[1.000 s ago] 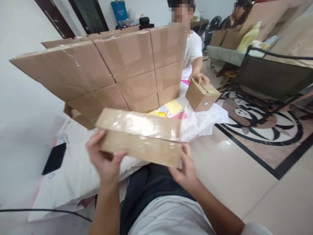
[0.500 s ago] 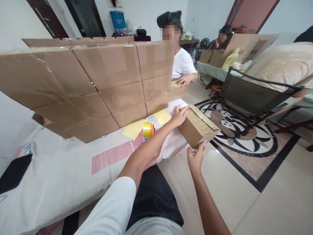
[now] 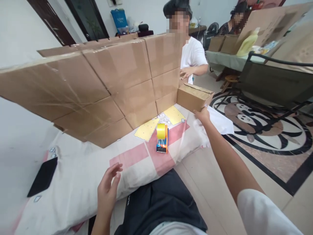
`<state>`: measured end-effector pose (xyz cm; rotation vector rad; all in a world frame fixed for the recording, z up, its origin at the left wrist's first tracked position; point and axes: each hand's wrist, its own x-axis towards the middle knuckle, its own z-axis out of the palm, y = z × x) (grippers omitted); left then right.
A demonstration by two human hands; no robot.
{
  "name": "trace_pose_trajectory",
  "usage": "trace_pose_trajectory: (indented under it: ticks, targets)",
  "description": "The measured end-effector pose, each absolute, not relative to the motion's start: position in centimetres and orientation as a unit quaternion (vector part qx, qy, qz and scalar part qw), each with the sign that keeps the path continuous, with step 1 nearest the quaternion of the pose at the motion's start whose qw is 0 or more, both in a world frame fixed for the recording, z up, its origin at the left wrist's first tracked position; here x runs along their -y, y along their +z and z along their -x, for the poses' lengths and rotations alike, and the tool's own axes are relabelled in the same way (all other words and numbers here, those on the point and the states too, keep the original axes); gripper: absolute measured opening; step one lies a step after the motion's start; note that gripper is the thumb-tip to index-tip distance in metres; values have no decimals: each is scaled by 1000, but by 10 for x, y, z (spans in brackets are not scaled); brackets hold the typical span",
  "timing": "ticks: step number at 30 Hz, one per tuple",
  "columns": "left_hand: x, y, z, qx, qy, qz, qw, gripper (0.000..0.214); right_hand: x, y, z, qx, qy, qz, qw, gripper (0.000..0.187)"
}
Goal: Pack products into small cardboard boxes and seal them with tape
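My right hand [image 3: 202, 115] reaches far forward and grips the near lower edge of a small taped cardboard box [image 3: 193, 95]. The box sits at the right end of a wall of stacked cardboard boxes [image 3: 117, 75], on the white and pink cloth [image 3: 73, 176]. Hovering open above the cloth's near edge, close to my lap, is my left hand [image 3: 109, 186], fingers apart and holding nothing. A tape dispenser with a yellow roll [image 3: 162, 138] stands on the cloth between my hands.
Two yellow sheets [image 3: 146, 129] lie at the foot of the box wall. A black phone [image 3: 42, 176] lies at the left. A person in a white shirt [image 3: 194, 52] sits behind the boxes, one hand by them. A dark folding chair [image 3: 276, 81] stands at the right.
My left hand has let go of the small box and drawn back to my lap. My right hand has moved the box forward against the end of the box wall.
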<state>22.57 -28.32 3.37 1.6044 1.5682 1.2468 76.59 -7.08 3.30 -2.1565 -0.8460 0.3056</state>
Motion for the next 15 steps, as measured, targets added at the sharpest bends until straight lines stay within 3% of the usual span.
trace_pose_trajectory:
  ticks: [2, 4, 9, 11, 15]
  targets:
    - [289, 22, -201, -605, 455, -594, 271, 31, 73, 33, -763, 306, 112, 852, 410, 62]
    - [278, 33, -186, -606, 465, -617, 189, 29, 73, 31, -752, 279, 95, 853, 430, 57]
    - [171, 162, -202, -498, 565, -627, -199, 38, 62, 21, -712, 187, 73, 869, 452, 65]
    - [113, 230, -241, -453, 533, -677, -228, 50, 57, 18, -701, 155, 66, 878, 449, 70]
    - [16, 327, -343, -439, 402, -794, -127, 92, 53, 15, -712, 136, 33, 878, 458, 85]
